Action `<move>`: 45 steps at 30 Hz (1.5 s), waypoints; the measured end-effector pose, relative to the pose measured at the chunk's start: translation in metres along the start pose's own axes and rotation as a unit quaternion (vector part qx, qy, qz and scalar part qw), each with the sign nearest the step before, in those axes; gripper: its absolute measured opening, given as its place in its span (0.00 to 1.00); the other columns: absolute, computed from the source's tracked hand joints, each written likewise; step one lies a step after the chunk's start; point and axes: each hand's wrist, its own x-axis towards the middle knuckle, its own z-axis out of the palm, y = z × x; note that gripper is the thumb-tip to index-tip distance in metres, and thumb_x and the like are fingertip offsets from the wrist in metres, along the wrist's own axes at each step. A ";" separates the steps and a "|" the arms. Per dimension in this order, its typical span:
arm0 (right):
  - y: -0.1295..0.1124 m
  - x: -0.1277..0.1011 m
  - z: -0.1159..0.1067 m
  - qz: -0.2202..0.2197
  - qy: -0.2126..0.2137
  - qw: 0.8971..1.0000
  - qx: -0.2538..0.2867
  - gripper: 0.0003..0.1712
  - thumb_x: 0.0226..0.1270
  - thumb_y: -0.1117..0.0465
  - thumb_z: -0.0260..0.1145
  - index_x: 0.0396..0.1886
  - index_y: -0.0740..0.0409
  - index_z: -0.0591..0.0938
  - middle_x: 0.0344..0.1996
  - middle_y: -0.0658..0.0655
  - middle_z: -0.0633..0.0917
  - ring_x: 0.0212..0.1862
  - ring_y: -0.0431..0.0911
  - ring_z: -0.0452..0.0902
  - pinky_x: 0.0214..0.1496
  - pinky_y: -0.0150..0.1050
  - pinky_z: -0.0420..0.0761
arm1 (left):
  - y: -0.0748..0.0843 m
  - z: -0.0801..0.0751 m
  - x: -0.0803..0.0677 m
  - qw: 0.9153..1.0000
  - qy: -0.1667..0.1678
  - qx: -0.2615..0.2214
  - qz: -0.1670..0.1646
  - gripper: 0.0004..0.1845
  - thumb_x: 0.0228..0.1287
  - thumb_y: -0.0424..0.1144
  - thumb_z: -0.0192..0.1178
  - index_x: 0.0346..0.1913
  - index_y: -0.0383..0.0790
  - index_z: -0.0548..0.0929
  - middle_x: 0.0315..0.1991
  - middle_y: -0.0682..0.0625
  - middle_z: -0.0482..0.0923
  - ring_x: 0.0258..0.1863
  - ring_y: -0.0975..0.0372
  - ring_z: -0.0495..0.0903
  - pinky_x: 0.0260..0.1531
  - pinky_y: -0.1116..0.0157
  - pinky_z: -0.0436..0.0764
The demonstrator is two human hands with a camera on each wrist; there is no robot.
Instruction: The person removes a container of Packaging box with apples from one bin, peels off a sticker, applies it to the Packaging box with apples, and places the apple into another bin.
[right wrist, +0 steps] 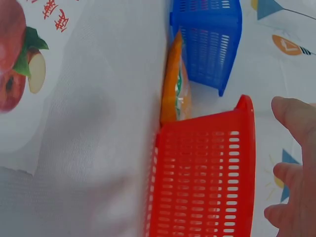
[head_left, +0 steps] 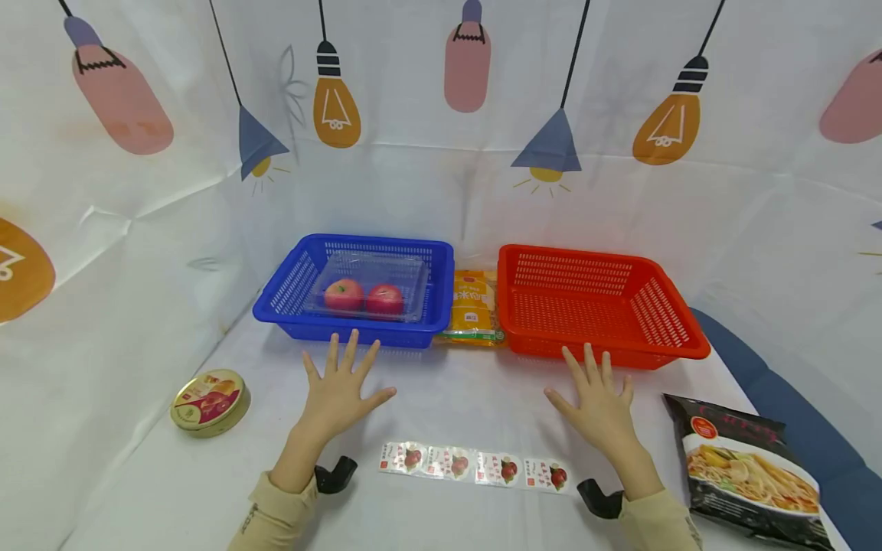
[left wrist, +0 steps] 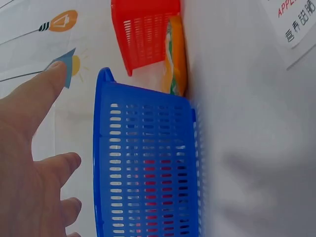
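Two hands hover palm-down with fingers spread and straight, holding nothing: in the head view the left hand point(head_left: 341, 390) sits just before the blue basket point(head_left: 358, 329) and the right hand point(head_left: 598, 402) just before the red basket point(head_left: 599, 306). Both slotted plastic baskets lie with their long axis left to right; the blue one holds a clear plastic box point(head_left: 372, 285) with two red apples. A yellow packet point(head_left: 473, 308) lies between the baskets. Near the wrists a strip of apple stickers point(head_left: 474, 464) runs left to right on the white tablecloth point(head_left: 468, 398), with a round tin point(head_left: 210, 400) at left, a noodle packet point(head_left: 747, 471) at right and a lightbulb-print backdrop behind. From the left wrist, open fingers point(left wrist: 37, 98) face the blue basket's slotted wall point(left wrist: 148, 173). From the right wrist, relaxed fingers point(right wrist: 296, 118) are near the red basket's rim point(right wrist: 247, 163).
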 end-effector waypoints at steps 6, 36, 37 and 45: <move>-0.001 0.001 0.002 -0.002 -0.001 1.000 0.002 0.46 0.61 0.37 0.57 0.72 0.51 0.52 0.70 0.69 0.46 0.69 0.68 0.34 0.59 0.72 0.29 | -0.006 -0.003 0.005 1.000 0.003 -0.003 -0.013 0.46 0.55 0.69 0.50 0.72 0.50 0.53 0.73 0.39 0.39 0.69 0.39 0.32 0.54 0.32 0.23; -0.001 0.004 0.010 -0.003 0.003 1.000 0.018 0.46 0.60 0.41 0.60 0.72 0.51 0.53 0.70 0.70 0.46 0.69 0.69 0.35 0.59 0.72 0.29 | -0.072 -0.006 0.044 0.974 0.095 -0.151 -0.137 0.50 0.59 0.68 0.47 0.73 0.42 0.39 0.70 0.31 0.23 0.66 0.35 0.24 0.49 0.26 0.27; -0.001 0.004 0.011 -0.003 0.005 1.000 0.018 0.46 0.60 0.42 0.60 0.72 0.51 0.53 0.70 0.70 0.47 0.69 0.69 0.35 0.59 0.72 0.29 | -0.075 -0.006 0.046 0.969 0.102 -0.164 -0.152 0.51 0.59 0.68 0.47 0.73 0.41 0.38 0.69 0.32 0.21 0.66 0.35 0.23 0.49 0.27 0.27; 0.000 0.001 0.013 0.002 0.004 1.000 0.013 0.45 0.60 0.42 0.60 0.72 0.52 0.54 0.70 0.70 0.48 0.69 0.69 0.36 0.60 0.72 0.30 | -0.093 -0.010 0.049 0.919 0.195 -0.240 -0.245 0.51 0.58 0.64 0.53 0.73 0.44 0.38 0.70 0.36 0.17 0.66 0.40 0.20 0.54 0.32 0.25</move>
